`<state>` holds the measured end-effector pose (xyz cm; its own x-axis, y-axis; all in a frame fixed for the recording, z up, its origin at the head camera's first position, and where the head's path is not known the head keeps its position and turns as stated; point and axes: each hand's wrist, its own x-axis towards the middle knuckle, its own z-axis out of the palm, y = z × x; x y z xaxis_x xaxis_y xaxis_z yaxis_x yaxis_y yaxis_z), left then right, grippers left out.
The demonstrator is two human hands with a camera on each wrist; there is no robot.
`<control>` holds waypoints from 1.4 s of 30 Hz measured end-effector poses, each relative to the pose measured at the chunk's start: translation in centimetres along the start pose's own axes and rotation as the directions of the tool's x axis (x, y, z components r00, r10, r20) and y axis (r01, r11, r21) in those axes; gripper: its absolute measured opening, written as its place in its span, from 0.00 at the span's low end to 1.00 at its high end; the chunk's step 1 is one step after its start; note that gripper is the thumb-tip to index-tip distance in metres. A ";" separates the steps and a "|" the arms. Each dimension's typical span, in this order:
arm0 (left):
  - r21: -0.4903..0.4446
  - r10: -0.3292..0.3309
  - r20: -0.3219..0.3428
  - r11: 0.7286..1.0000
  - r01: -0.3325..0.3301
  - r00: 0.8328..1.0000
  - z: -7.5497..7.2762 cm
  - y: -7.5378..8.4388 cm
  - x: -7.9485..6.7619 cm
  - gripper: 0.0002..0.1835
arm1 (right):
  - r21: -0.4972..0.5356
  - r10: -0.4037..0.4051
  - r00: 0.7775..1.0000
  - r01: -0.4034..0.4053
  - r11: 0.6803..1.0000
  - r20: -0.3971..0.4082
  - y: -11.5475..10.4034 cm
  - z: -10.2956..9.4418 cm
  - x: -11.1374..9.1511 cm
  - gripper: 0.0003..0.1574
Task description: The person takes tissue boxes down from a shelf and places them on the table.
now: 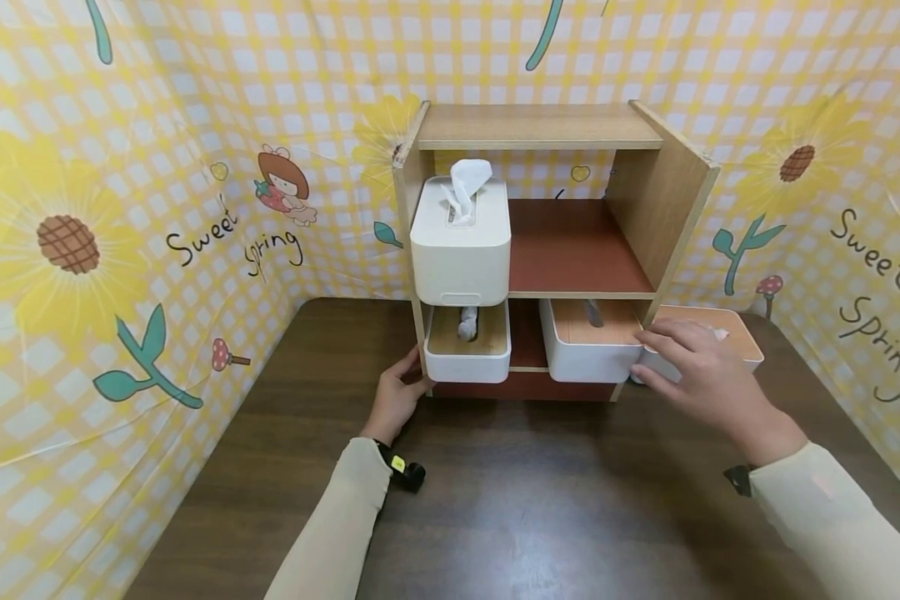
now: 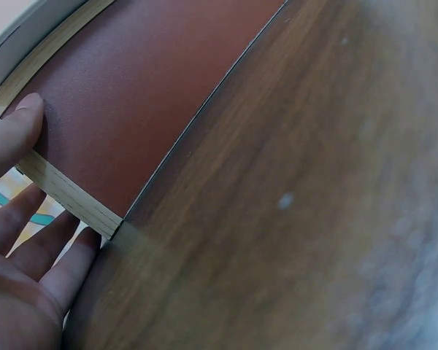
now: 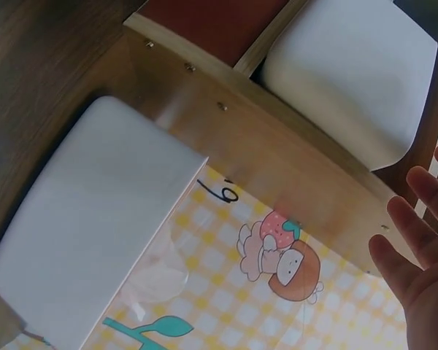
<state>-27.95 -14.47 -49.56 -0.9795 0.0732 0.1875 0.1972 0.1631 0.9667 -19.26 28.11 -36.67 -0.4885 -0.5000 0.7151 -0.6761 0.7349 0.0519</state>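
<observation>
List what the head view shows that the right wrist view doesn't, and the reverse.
Only the head view: the left hand at the shelf's left side, the tissue poking out of the tall box, and the big sunflower at far left.

Only the right wrist view: the outer face of the shelf's right panel, with small metal fastenings.

Both: the right hand, the shelf, the lower right box, the box outside the shelf, the table and the checked cloth.
</observation>
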 end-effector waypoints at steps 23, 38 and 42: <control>-0.007 0.020 -0.037 1.000 -0.021 0.999 0.2 -1.8 0.4 0.35 | 0.020 -0.040 0.999 0.039 0.999 0.018 -1.9 2.2 2.5 0.33; -0.006 0.022 -0.048 1.000 -0.023 0.999 0.2 -1.8 0.4 0.35 | -0.041 0.014 0.997 -0.011 0.999 0.073 -3.0 3.4 4.4 0.33; -0.015 0.026 -0.048 1.000 -0.027 0.999 0.2 -1.7 0.5 0.35 | -0.087 0.061 0.991 -0.051 0.995 0.116 -3.5 3.6 4.9 0.31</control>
<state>-28.78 -14.52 -51.17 -0.9749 0.0301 0.2208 0.2228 0.1465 0.9638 -21.25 21.42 -35.87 -0.5894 -0.5043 0.6310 -0.6000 0.7964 0.0761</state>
